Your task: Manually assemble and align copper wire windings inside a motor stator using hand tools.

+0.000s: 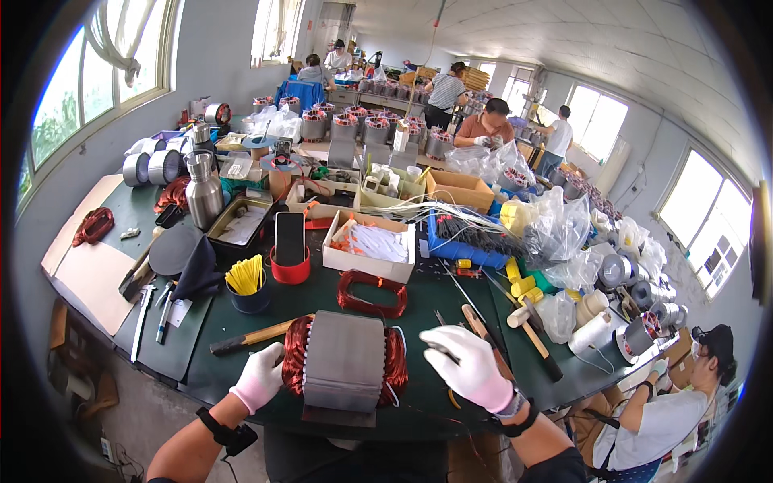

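A grey cylindrical motor stator (pixel 345 358) lies on its side at the table's near edge, red-brown copper windings bulging from both ends. My left hand (pixel 259 378), in a white glove, is closed at its left end, fingers against the copper winding; the fingertips are partly hidden. To the right of the stator, my gloved right hand (pixel 469 366) is held above the table, fingers stretched and apart, holding nothing. A light-coloured cord (pixel 397 394) loops out by the right winding. Just behind the stator lies a loose copper coil (pixel 372 293).
A hammer (pixel 254 334) lies behind my left hand and a mallet (pixel 535 338) at the right. Farther back stand a red holder with a phone (pixel 290 249), a white box of strips (pixel 370 245) and a blue tray (pixel 475 241). A co-worker (pixel 656 419) sits at the right.
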The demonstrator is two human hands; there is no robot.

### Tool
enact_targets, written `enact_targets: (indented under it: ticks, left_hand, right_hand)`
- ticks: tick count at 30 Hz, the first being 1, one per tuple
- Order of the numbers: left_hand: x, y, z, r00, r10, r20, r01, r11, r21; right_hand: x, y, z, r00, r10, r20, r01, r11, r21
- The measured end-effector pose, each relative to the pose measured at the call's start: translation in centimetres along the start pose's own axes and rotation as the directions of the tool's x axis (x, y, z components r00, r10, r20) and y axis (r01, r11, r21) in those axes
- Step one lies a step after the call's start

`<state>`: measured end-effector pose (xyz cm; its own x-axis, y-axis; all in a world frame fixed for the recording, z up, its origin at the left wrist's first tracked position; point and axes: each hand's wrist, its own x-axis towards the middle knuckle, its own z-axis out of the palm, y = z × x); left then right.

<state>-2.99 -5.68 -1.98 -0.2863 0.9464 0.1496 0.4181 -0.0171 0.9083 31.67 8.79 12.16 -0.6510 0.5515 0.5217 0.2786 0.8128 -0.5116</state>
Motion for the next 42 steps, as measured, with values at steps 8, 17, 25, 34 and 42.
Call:
enact_targets:
  ticks: [8, 17, 25, 34, 42]
  left_hand:
    - [-1.8, 1.3, -0.7, 0.995, -0.092, -0.03, 0.09, 0.994, -0.067]
    - [0.1, 0.1, -4.5, 0.94, 0.115, 0.321, -0.336, 0.47, 0.816]
    - [0.5, 0.2, -3.3, 0.944, 0.13, 0.303, -0.33, 0.414, 0.849]
    - [-1.8, -0.2, -6.1, 0.989, 0.139, 0.05, -0.137, 0.736, 0.663]
    - [-1.5, -1.5, -5.7, 0.977, 0.214, 0.018, -0.182, 0.78, 0.599]
  right_hand:
    - [6.9, -1.6, 6.1, 0.993, -0.099, -0.067, 0.109, 0.979, 0.172]
    - [7.7, -1.9, 7.1, 0.968, -0.217, -0.127, 0.226, 0.972, 0.061]
    - [7.3, -1.9, 7.2, 0.971, -0.205, -0.12, 0.21, 0.977, 0.026]
    - [7.3, -2.0, 7.5, 0.972, -0.216, -0.089, 0.215, 0.976, -0.014]
    - [7.0, -1.4, 7.5, 0.999, 0.041, -0.013, -0.041, 0.999, -0.004]
